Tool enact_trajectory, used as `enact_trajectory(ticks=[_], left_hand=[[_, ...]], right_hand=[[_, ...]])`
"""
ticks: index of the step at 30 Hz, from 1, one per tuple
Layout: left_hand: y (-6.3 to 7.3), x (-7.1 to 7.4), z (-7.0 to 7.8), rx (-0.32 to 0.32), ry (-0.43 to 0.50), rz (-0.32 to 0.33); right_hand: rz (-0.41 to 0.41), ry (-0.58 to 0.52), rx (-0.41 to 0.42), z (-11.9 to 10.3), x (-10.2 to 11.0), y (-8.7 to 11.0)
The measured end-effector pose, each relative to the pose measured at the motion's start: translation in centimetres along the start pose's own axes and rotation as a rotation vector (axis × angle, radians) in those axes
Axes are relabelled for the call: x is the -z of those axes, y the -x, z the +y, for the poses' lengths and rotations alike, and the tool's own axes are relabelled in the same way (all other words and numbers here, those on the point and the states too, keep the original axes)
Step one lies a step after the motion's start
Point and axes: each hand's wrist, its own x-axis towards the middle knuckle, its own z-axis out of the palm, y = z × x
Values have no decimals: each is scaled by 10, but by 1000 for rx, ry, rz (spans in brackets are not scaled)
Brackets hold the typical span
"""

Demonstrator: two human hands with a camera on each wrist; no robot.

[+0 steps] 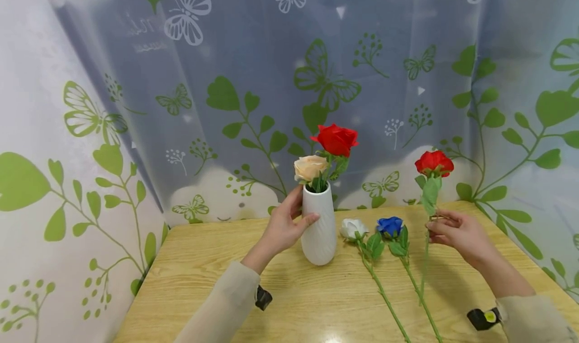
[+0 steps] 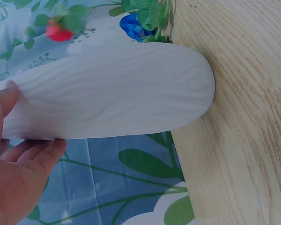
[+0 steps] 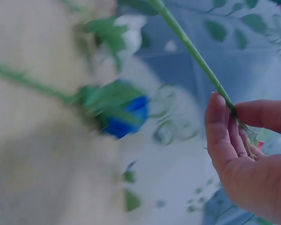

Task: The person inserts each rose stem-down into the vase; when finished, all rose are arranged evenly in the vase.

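Observation:
A white vase (image 1: 319,232) stands upright on the table, and my left hand (image 1: 286,225) grips it around its upper part. Inside it are a cream rose (image 1: 310,167) and a red rose (image 1: 335,140). My right hand (image 1: 461,234) pinches the green stem of another red rose (image 1: 434,163), held upright above the table at the right. In the right wrist view the stem (image 3: 192,49) runs between thumb and fingers. Between the hands lie a white rose (image 1: 354,229) and a blue rose (image 1: 390,226), their stems toward me.
The wooden table (image 1: 199,262) ends at the back against a blue-grey curtain (image 1: 253,51) printed with leaves and butterflies. More printed cloth (image 1: 27,132) hangs at the left side. The blue rose lies just left of the right hand's stem.

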Motion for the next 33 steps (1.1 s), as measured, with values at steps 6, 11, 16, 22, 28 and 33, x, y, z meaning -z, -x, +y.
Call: enact_trajectory(ticks=[6, 11, 16, 22, 28, 33], left_hand=[[0, -1, 1, 13, 0, 12], [1, -1, 2, 2, -10, 28], [1, -2, 2, 1, -11, 39], [1, -3, 2, 9, -6, 47], [2, -3, 3, 3, -3, 51], [2, -3, 1, -5, -9, 54]], right_hand=[[42, -180, 127, -42, -13, -1], [93, -282, 186, -74, -29, -1], [150, -403, 271, -100, -49, -7], [168, -517, 353, -126, -68, -16], [159, -563, 417, -146, -81, -21], [172, -603, 436, -153, -88, -23]])
